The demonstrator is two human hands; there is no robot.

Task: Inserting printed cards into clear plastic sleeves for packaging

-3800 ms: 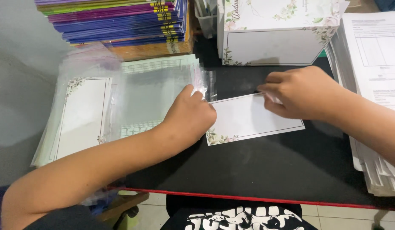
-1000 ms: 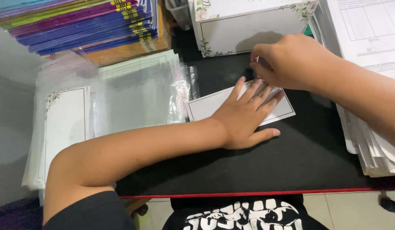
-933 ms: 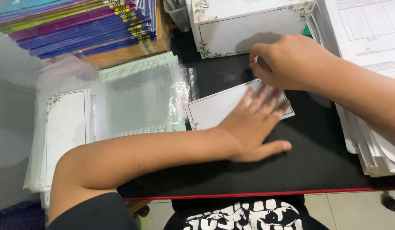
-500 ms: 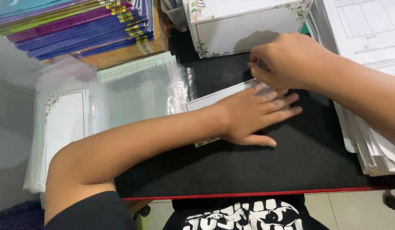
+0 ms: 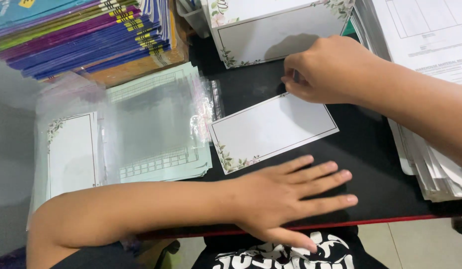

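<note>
White floral-bordered card lies flat on black bench, tilted, between both hands. Left hand flat on bench just below card, fingers spread, grasping nothing, fingertips just clear of card's lower edge. Right hand at card's upper right corner, fingers curled, pinching corner. Clear plastic sleeves just left of card. White floral box behind card.
</note>
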